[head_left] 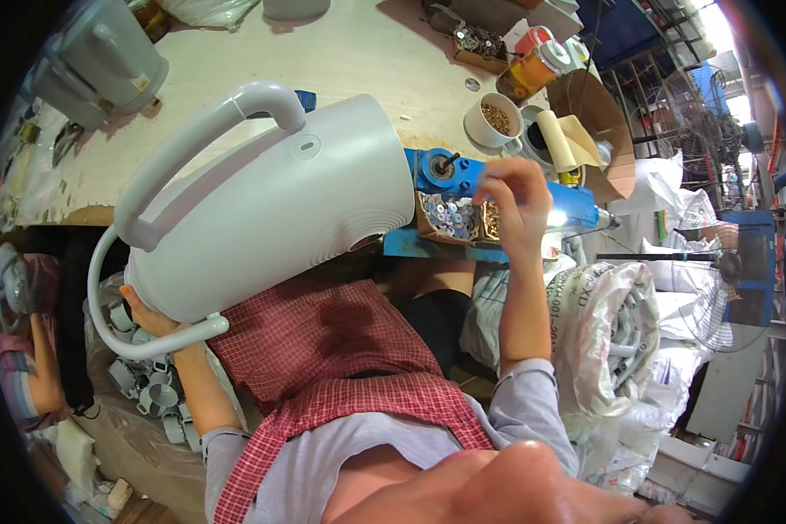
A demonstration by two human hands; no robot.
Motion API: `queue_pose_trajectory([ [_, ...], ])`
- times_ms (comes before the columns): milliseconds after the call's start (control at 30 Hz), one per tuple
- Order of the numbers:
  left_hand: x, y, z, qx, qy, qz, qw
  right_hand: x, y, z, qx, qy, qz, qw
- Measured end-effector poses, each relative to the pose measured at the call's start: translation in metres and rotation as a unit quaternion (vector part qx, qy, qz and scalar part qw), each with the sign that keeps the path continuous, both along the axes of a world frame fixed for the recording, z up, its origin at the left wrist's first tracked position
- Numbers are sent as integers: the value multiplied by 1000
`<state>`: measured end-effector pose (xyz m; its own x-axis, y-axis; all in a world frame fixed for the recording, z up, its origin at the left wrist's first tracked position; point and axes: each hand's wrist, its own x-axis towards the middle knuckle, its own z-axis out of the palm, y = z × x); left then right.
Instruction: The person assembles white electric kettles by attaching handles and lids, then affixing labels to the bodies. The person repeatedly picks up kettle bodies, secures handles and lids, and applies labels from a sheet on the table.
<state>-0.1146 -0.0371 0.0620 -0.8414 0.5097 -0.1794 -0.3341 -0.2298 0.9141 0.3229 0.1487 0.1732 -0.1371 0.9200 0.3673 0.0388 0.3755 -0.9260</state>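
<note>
A large pale-grey plastic shell [279, 210], shaped like a jug body with a long curved handle, lies tilted across my lap and the table edge. A second thin grey bow with a rounded end [208, 328] curves around its lower left end. My left hand [151, 316] grips the shell from below at that end, its fingers partly hidden. My right hand [517, 196] is raised over small boxes, thumb and fingers pinched; what lies between them is too small to make out. Beneath it are a box of washers [448, 216] and a box of copper-coloured bits [491, 221], beside a blue machine arm [489, 179].
A white cup of small brass-coloured parts [495, 120] and a jar of amber liquid [533, 72] stand on the table [367, 52]. More grey shells [113, 70] stand far left. Sacks of grey parts [603, 323] flank me, with a fan [716, 271] at right. Another person's arm [44, 362] shows left.
</note>
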Motion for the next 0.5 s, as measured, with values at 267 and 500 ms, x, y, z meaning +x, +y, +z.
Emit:
queue_pose_trajectory([
  [267, 2, -14, 1, 14, 14, -7, 1000, -17, 36, 22, -37, -224, 37, 973],
  [500, 1, -12, -4, 39, 47, -55, 997, -20, 41, 42, 25, -324, 79, 943],
])
